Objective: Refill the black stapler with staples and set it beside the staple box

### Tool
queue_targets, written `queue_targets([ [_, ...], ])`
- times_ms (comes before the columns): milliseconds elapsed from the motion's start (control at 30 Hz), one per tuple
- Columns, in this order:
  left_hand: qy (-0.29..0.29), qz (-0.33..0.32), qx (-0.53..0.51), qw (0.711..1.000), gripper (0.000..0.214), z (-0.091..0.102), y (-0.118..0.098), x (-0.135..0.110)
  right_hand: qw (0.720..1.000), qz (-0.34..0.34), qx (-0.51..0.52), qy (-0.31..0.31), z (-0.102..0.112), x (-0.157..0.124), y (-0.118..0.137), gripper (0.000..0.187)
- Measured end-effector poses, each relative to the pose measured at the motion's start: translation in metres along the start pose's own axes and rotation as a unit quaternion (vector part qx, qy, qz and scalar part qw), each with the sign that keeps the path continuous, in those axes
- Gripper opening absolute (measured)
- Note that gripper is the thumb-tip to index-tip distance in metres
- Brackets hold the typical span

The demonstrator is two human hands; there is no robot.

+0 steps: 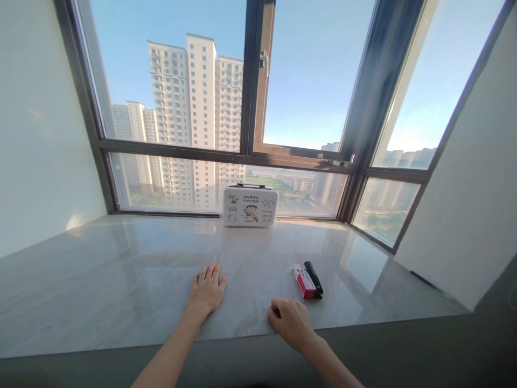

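Note:
My left hand [207, 290] lies palm down on the grey marble windowsill [133, 302], fingers stretched and slightly spread. A thin dark line [218, 259], perhaps a seam, shows past its fingertips and again behind the wrist. My right hand [291, 322] rests near the sill's front edge, curled into a loose fist with nothing visible in it. Just beyond it and to the right, a pink and white small box [305, 283] lies against a black stapler [314, 279]. Neither hand touches these two.
At the back of the sill, a white carry case [250, 207] with cartoon prints and a black handle stands upright against the window. Dark window frames [177, 150] border the sill, with white walls left and right. A short dark strip [426, 281] lies at the right wall's foot.

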State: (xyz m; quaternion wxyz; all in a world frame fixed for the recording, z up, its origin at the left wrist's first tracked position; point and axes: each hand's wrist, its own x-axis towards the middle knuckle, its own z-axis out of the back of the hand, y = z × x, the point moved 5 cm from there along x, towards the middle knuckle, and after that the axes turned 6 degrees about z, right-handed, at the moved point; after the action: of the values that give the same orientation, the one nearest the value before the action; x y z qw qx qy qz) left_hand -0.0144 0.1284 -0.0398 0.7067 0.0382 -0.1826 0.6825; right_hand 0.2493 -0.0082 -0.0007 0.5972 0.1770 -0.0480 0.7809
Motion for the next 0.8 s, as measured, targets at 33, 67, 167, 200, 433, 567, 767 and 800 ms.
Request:
queue_targets([
  [33, 0.003, 0.001, -0.001, 1.000, 0.057, -0.001, 0.001, 0.001, 1.000, -0.011, 0.000, -0.007, -0.003, 0.005, 0.003, 0.030],
  [67, 0.005, 0.001, -0.003, 1.000, 0.057, -0.002, 0.002, 0.003, 1.000, -0.024, -0.001, -0.012, -0.005, 0.011, 0.005, 0.029],
  [167, 0.003, 0.003, -0.009, 1.000, 0.057, -0.002, 0.003, 0.005, 0.998, -0.060, -0.009, -0.020, -0.012, 0.023, 0.010, 0.027],
  [200, 0.003, 0.004, -0.008, 1.000, 0.058, -0.002, 0.003, 0.005, 0.997, -0.068, -0.010, -0.018, -0.013, 0.027, 0.011, 0.027],
  [433, -0.003, 0.010, 0.003, 1.000, 0.059, -0.004, 0.004, 0.005, 0.990, -0.138, -0.013, 0.020, -0.008, 0.043, 0.021, 0.030],
  [567, -0.007, 0.008, -0.001, 1.000, 0.059, -0.005, 0.004, 0.005, 0.988, -0.152, -0.014, 0.026, 0.000, 0.050, 0.028, 0.036],
  [767, -0.009, 0.008, -0.005, 1.000, 0.058, -0.004, 0.005, 0.006, 0.989, -0.146, -0.012, 0.028, 0.001, 0.058, 0.030, 0.037],
  [800, -0.008, 0.009, -0.005, 1.000, 0.058, -0.004, 0.005, 0.006, 0.989, -0.144, -0.012, 0.028, 0.000, 0.059, 0.030, 0.037],
])
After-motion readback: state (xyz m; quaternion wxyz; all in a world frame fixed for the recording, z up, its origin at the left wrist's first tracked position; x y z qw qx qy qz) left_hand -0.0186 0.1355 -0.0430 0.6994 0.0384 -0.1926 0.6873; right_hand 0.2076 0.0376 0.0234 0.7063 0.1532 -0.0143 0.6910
